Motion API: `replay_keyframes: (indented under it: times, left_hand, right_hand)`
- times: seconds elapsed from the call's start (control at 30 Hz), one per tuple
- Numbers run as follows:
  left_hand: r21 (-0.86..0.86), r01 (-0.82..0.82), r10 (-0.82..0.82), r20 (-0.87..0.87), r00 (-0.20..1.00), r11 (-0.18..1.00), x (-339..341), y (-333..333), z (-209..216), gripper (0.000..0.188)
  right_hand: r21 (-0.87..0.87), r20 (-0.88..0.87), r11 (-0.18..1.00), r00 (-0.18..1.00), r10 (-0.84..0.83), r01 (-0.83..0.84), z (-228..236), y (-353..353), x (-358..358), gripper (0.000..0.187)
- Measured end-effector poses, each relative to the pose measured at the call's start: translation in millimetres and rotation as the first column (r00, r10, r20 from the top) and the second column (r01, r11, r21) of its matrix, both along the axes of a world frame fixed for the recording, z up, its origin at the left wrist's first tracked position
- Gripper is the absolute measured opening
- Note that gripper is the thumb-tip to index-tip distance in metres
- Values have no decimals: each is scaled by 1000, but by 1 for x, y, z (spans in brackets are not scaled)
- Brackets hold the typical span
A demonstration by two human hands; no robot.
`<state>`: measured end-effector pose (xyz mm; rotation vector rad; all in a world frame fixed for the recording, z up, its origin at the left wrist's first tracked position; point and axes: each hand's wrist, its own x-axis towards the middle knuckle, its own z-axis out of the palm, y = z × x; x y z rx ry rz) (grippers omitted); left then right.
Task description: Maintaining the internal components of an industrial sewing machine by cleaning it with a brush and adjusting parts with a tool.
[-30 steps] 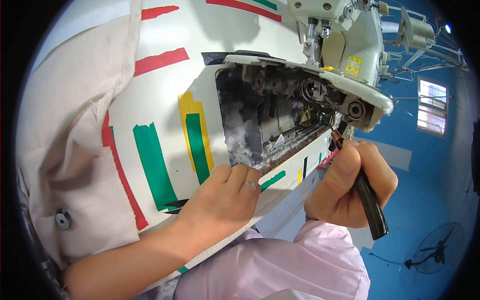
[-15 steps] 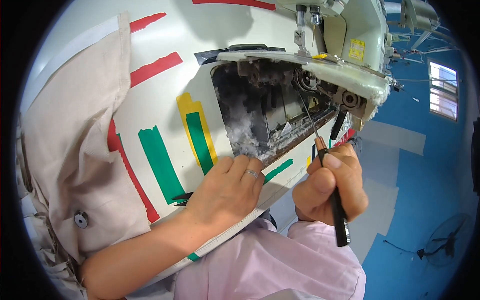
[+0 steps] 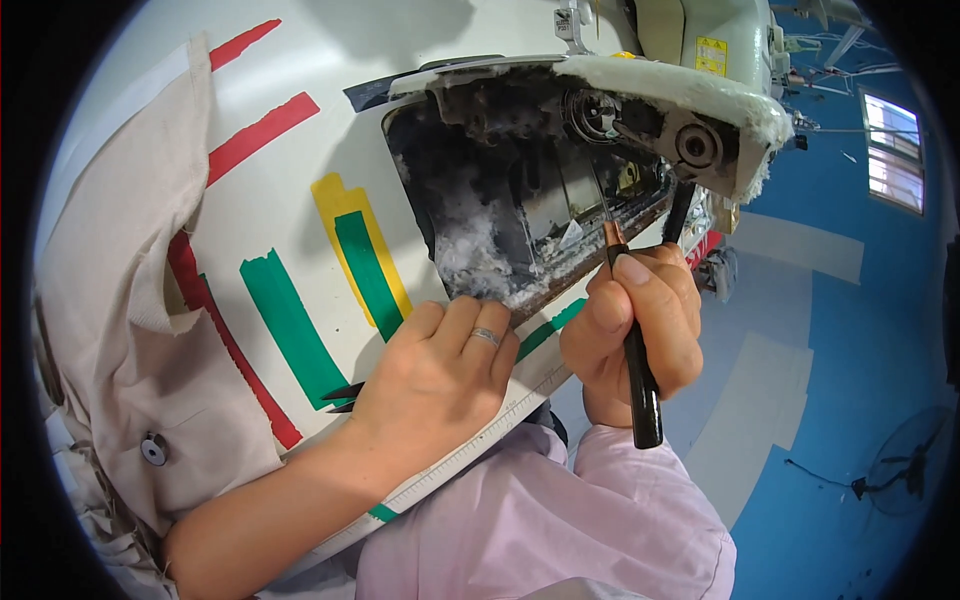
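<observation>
My right hand [image 3: 635,325] is closed around the black handle of a screwdriver [image 3: 642,385] with a copper-coloured collar. Its thin shaft points up into the dark opening [image 3: 545,215] in the sewing table, below the round hook [image 3: 594,115] of the tilted sewing machine [image 3: 660,85]. Where the tip touches, I cannot tell. Curled at the opening's near left edge, my left hand [image 3: 430,365] wears a ring, and its fingertips are hidden. Two black pointed tips [image 3: 345,397] stick out beside that wrist; the rest of that tool is covered. Grey-white lint [image 3: 475,255] lies inside the opening.
Beige fabric [image 3: 130,300] with a round metal piece [image 3: 155,449] covers the table's left side. Red, green and yellow tape strips [image 3: 280,325] mark the white tabletop. A ruler strip [image 3: 450,455] runs along its near edge. A fan [image 3: 900,465] stands far right.
The screwdriver and my right hand have moved slightly left and up, and its handle is now more upright. My left hand stays at the opening's edge. The whole view has shifted a little.
</observation>
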<state>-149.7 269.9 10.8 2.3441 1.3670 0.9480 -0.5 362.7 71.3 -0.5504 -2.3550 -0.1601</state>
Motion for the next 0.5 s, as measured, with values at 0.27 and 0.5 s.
replay_keyframes:
  times: [0.27, 0.5]
  left_hand:
    - [-3, -1, 1, 30, 1000, 1000, -2, 1, 5, 20]
    - [9, -14, 14, 29, 999, 1000, -1, 1, 1, 21]
  right_hand:
    - [15, -45, 998, 997, 62, -62, -1, -4, 3, 20]
    - [42, -48, 999, 999, 2, 0, -7, -2, -4, 21]
